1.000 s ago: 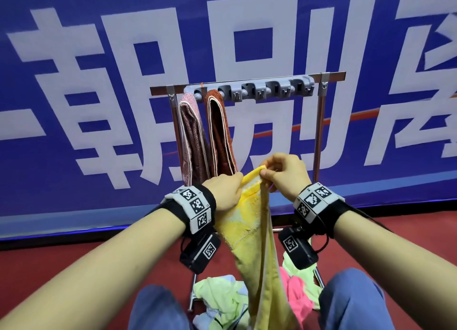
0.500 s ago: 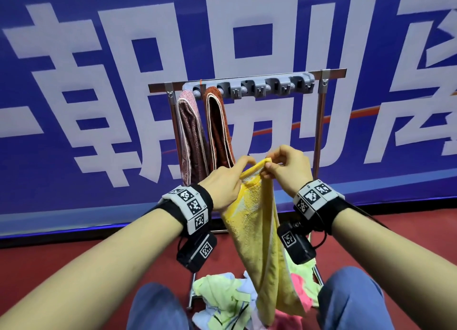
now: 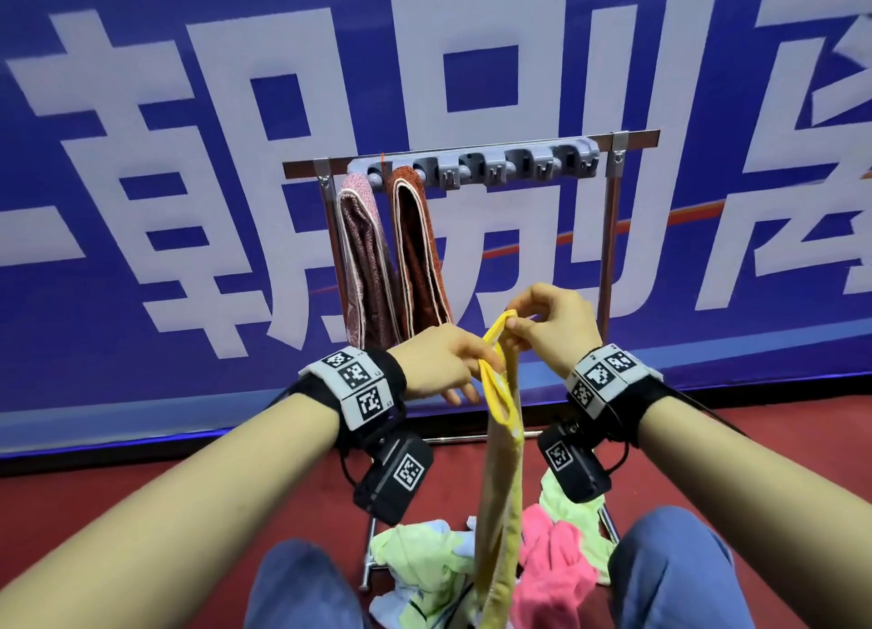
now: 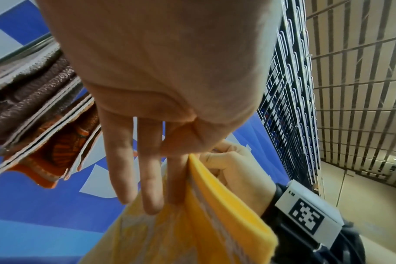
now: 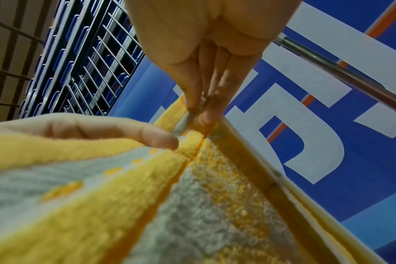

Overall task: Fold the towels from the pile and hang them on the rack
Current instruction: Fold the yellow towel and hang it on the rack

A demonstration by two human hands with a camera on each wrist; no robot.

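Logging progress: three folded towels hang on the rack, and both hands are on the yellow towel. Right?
Not three: the head view shows two on the rack, a pink-brown towel and a rust-orange towel. The left hand and right hand are on the yellow towel.

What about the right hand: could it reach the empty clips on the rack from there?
Probably yes. The right hand pinches the yellow towel in front of and below the empty clips, with open air between; the two hung towels sit off to the left.
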